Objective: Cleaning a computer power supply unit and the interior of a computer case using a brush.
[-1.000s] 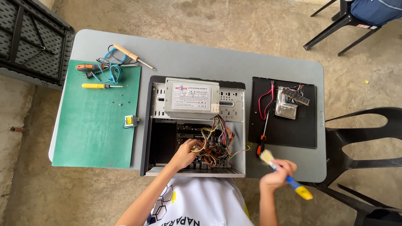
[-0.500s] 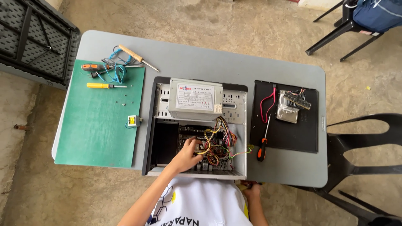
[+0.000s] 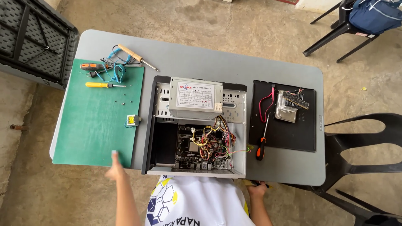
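- Head view, the work: an open computer case (image 3: 194, 127) lies flat in the middle of the grey desk (image 3: 201, 58), with its silver power supply (image 3: 196, 98) at the far end and a tangle of coloured wires (image 3: 213, 142) over the circuit board (image 3: 188, 148) nearer the person.
- Head view, left hand: the left hand (image 3: 114, 169) hovers over the near edge of the green mat (image 3: 98, 121), just left of the case. Its fingers (image 3: 114, 155) are loosely spread, one pointing up the mat; it holds nothing and does not seem to touch the case.
- Head view, right hand: the right hand (image 3: 256, 189) sits at the near edge of the desk, below the case's right corner. Its fingers curl around something dark with a hint of yellow, mostly hidden under the desk edge; what it is cannot be told.
- Head view, surroundings: a small yellow part (image 3: 132, 120) and loose screws lie on the mat, with a yellow screwdriver (image 3: 102, 85), an orange screwdriver (image 3: 97, 66) and a soldering iron (image 3: 136, 57) at its far end. To the right, a black panel (image 3: 284, 132) carries a hard drive (image 3: 287, 112), a red cable (image 3: 266, 106) and another screwdriver (image 3: 261, 144).
- Judgement on handling: work inside the case would go best with the wires eased aside gently and the case steadied by the free hand, keeping loose screws on the mat.
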